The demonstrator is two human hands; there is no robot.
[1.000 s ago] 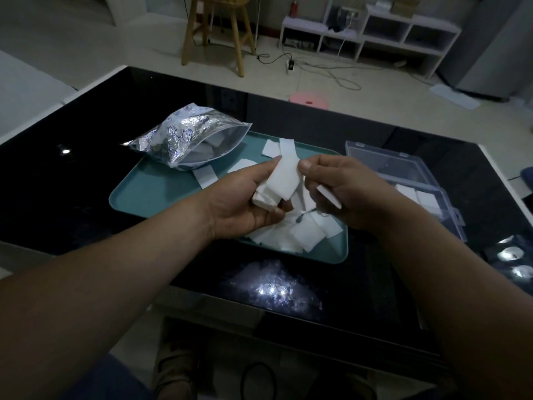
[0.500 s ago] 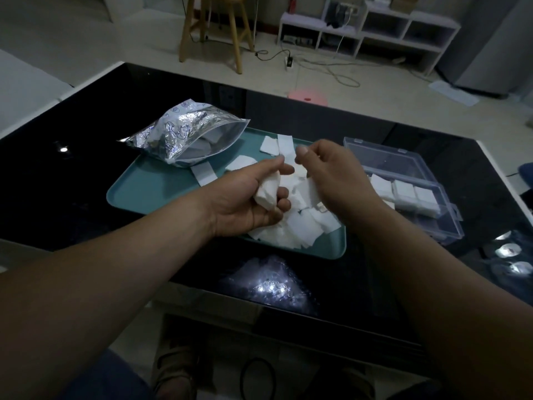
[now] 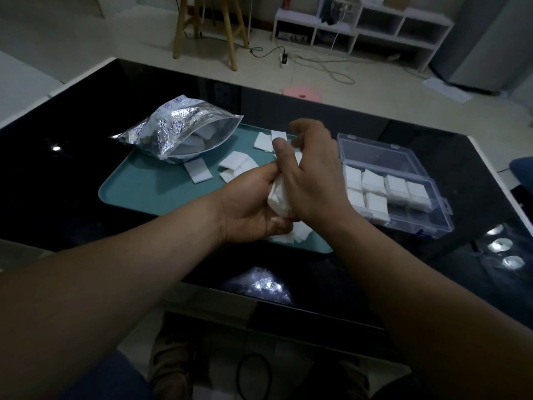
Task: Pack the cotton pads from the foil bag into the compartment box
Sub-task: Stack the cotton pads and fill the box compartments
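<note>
My left hand [image 3: 253, 209] grips a stack of white cotton pads [image 3: 278, 197] above the teal tray [image 3: 150, 194]. My right hand [image 3: 313, 180] lies against the same stack, its thumb and fingers pinching the top of it. The open foil bag [image 3: 176, 131] lies on the tray's far left with pads showing in its mouth. Loose pads [image 3: 236, 166] are scattered on the tray. The clear compartment box [image 3: 432, 226] stands open to the right of the tray, with pads [image 3: 396, 187] filling several compartments.
The tray and box rest on a glossy black table [image 3: 317, 284] with lamp reflections. Beyond the table are a wooden stool [image 3: 207, 27], a white low shelf [image 3: 375, 27] and cables on the floor. My feet show under the table's near edge.
My right hand has come down from pinching a single pad above the stack and now presses against the stack in my left hand. The view has shifted so the box shows fully.
</note>
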